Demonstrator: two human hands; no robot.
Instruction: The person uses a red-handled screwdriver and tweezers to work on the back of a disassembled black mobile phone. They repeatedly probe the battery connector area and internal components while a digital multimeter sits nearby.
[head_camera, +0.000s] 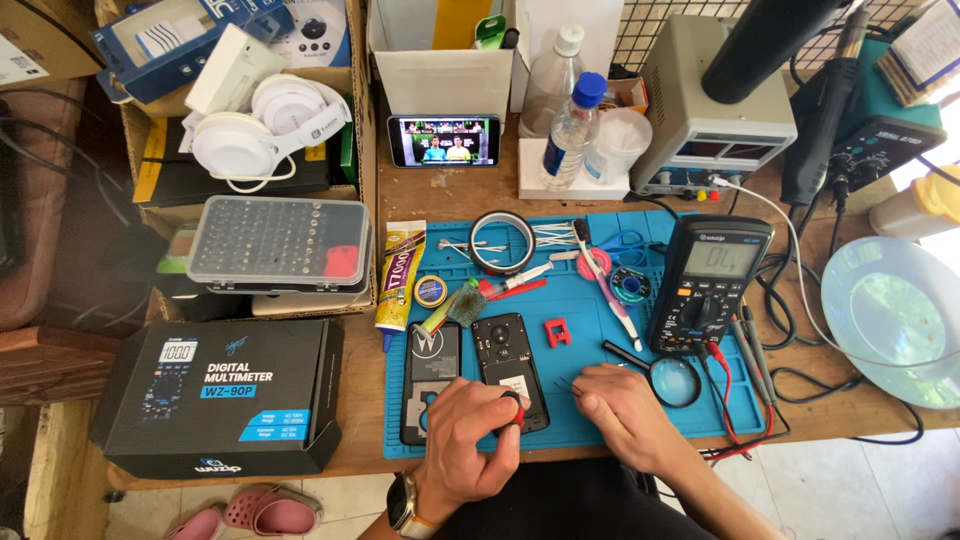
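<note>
Head view, looking down on a wooden bench with a blue work mat (600, 420).

Left hand (470, 440): at about 6 o'clock of the mat, fingers curled around a small red-and-black tool (514, 410), tip pressed to the lower end of the opened black phone (510, 370). A watch sits on that wrist.

Right hand (620, 405): just at 3 o'clock of the phone, resting on the mat, fingers bent in a pinch on thin metal tweezers (568, 384) whose points aim toward the phone's edge.

Phone: lies back up near the mat's centre-bottom, long axis roughly 12 to 6 o'clock, slightly tilted. At its 9 o'clock, touching or nearly so, lies the black back cover (430, 380), partly under the left hand.

Surroundings: small red plastic piece (557, 331) at 2 o'clock of the phone; magnifying glass (672, 378) at 3 o'clock of the right hand; black digital multimeter (708, 285) at 1 o'clock with red and black leads; roll of tape (502, 243) at 12 o'clock; glue tube (400, 275) at the mat's left edge; second phone with lit screen (444, 140) propped farther up at 12 o'clock.
</note>
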